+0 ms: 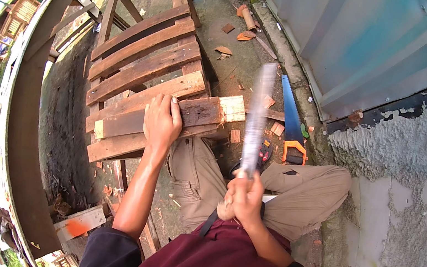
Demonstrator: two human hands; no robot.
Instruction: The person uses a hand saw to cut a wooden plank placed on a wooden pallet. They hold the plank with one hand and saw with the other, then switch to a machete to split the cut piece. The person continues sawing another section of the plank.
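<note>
My left hand (162, 121) presses flat on a short dark wooden plank (203, 110) that lies across a slatted wooden pallet (142, 55). The plank's pale cut end (232, 107) sticks out to the right past the pallet. My right hand (244, 195) grips the handle of a long grey blade (258, 113), raised and motion-blurred, its tip pointing away from me just right of the plank's end. My knees in khaki trousers are below the plank.
A handsaw (289, 117) with a blue blade and orange handle lies on the concrete by a blue metal wall (372, 47). Wood chips and broken clay pieces litter the ground. A rough grey wall (412, 182) stands right; a curved wooden railing (20, 119) runs left.
</note>
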